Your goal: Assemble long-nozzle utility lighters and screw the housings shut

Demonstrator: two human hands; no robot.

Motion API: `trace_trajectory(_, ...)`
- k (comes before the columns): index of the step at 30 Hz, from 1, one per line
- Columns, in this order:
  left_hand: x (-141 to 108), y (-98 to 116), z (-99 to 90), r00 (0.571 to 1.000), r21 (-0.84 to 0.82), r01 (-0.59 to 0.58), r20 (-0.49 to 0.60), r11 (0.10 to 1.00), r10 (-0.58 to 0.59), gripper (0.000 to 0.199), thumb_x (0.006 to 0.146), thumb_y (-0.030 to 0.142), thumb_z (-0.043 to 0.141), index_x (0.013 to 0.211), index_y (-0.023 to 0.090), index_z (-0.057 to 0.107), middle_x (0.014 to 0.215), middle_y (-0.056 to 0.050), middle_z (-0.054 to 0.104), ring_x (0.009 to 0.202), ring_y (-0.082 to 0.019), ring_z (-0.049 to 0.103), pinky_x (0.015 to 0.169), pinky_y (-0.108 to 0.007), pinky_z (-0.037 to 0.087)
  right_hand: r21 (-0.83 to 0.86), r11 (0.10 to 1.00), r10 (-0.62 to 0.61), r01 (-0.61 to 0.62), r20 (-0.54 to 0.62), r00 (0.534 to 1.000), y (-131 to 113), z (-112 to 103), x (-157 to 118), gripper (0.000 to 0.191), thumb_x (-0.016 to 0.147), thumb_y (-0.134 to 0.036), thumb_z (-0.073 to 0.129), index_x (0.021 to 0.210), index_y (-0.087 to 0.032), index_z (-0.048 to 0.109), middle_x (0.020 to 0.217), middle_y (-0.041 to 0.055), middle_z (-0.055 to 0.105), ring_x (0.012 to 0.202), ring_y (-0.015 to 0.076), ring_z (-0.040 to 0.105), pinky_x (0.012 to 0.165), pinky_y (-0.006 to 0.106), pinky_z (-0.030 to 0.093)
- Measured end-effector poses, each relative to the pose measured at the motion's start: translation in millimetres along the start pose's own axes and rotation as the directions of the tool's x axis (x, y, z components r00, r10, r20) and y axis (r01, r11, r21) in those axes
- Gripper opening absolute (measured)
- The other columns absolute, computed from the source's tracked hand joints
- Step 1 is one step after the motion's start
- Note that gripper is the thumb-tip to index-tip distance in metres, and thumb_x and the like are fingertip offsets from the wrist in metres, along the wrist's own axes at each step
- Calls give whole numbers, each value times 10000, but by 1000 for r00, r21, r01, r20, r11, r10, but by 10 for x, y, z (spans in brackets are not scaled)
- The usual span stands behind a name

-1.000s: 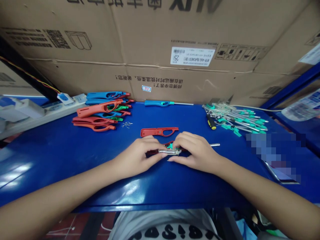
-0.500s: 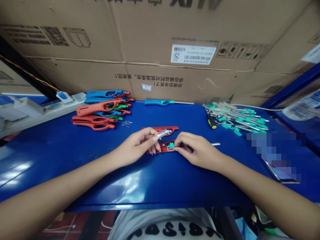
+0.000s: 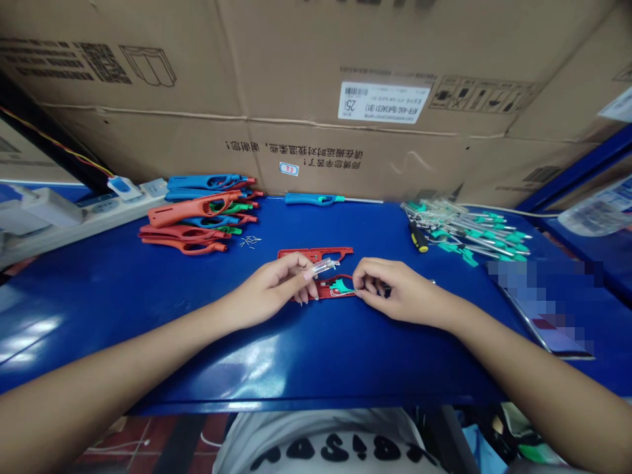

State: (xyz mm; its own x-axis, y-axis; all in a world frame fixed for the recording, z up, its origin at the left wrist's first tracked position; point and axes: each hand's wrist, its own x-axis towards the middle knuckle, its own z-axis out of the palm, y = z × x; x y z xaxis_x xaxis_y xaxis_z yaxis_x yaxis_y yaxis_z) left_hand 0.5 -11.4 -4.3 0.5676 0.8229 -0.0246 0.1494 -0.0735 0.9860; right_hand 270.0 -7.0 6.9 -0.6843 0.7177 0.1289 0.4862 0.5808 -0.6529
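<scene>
Blue table (image 3: pixel 257 368): the left hand (image 3: pixel 276 286) pinches a clear tube (image 3: pixel 323 266) near the nearer red case (image 3: pixel 324 294); the right hand (image 3: pixel 397 288) curls at its end, hold unclear.

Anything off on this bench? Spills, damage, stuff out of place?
No spill or damage visible. Mildly odd: small pin-like pieces lie loose and scattered right of the stacked shells; the green-fitted rods are jumbled, with a screwdriver at the heap's left edge; the cardboard behind has upside-down print.
</scene>
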Motion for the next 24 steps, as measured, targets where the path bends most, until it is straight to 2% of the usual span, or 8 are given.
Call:
trace_trajectory(6,-2,6,0,1000,-21,21,5,1000,-21,286,990,452,554,970,166,542,860,-36,704,715,-125,624,716,-282,520,-96,995,-15,18,27,1000,1,-25,-8,71,920,-128,561,889,-190,576,830,-3,577,658,103,523,634,235,415)
trace_trajectory(16,1,9,0,999,-9,28,17,1000,-28,267,988,423,541,976,157,556,870,-35,691,723,-122,613,710,-273,507,-159,987,-27,37,66,997,-3,-43,-13,87,948,-129,527,904,-193,566,825,4,597,695,121,544,658,233,395)
trace_trajectory(24,11,23,2,999,27,21,36,999,-22,240,996,386,519,962,154,573,866,-29,683,725,-121,603,711,-272,499,-262,962,-50,79,114,992,-11,-30,-18,118,1011,-195,463,916,-198,534,855,24,605,751,150,549,688,252,381)
